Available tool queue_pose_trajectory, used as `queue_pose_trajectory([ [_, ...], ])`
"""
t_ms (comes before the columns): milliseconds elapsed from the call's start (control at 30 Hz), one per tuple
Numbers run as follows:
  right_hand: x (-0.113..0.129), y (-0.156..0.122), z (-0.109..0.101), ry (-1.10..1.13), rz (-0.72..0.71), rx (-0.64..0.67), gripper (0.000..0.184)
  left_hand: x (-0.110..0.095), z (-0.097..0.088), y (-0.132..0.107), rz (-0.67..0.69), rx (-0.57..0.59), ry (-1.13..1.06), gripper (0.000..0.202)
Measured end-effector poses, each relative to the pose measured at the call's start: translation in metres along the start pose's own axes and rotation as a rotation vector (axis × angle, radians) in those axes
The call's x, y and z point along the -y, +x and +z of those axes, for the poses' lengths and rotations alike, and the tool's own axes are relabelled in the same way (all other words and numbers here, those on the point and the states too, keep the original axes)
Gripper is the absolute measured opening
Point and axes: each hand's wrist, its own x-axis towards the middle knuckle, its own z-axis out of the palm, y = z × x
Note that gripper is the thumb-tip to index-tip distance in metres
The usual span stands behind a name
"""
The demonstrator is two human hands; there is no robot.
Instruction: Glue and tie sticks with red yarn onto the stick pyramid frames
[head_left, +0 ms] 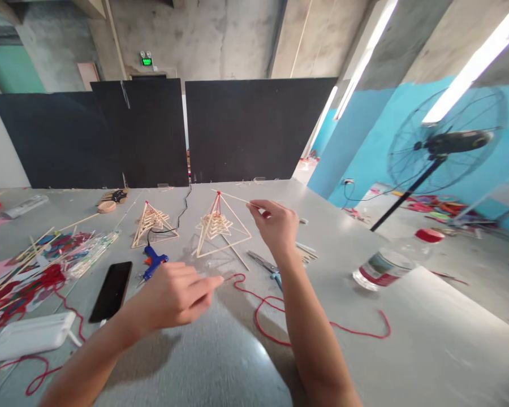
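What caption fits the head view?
Right hand holds a thin stick at a red-topped stick pyramid; left hand beside red string.

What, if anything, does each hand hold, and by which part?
The right hand pinches a thin wooden stick by one end; the left hand seems to pinch red string at its tip.
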Motion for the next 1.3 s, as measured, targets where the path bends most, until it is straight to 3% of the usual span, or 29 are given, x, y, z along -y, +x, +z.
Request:
queue_pose_trajectory([
  [167,0.007,-0.004,0.007,0.064,-0.013,0.050,0.024,0.015,0.002,0.000,-0.304,0.144,-0.039,0.026],
  [267,0.012,-0.008,0.011,0.079,-0.034,0.063,0.025,0.021,0.008,-0.002,-0.387,0.246,-0.040,0.027],
  [500,0.022,-0.011,0.011,0.089,-0.055,0.076,0.024,0.016,0.017,-0.008,-0.389,0.402,-0.145,0.030],
  [1067,0.015,-0.015,0.017,0.085,-0.107,0.163,0.021,0.011,0.017,-0.011,-0.410,0.493,-0.147,0.028],
  [1300,0.010,-0.012,0.015,0.069,-0.182,0.321,0.018,0.012,0.020,-0.014,-0.398,0.522,-0.134,0.027],
])
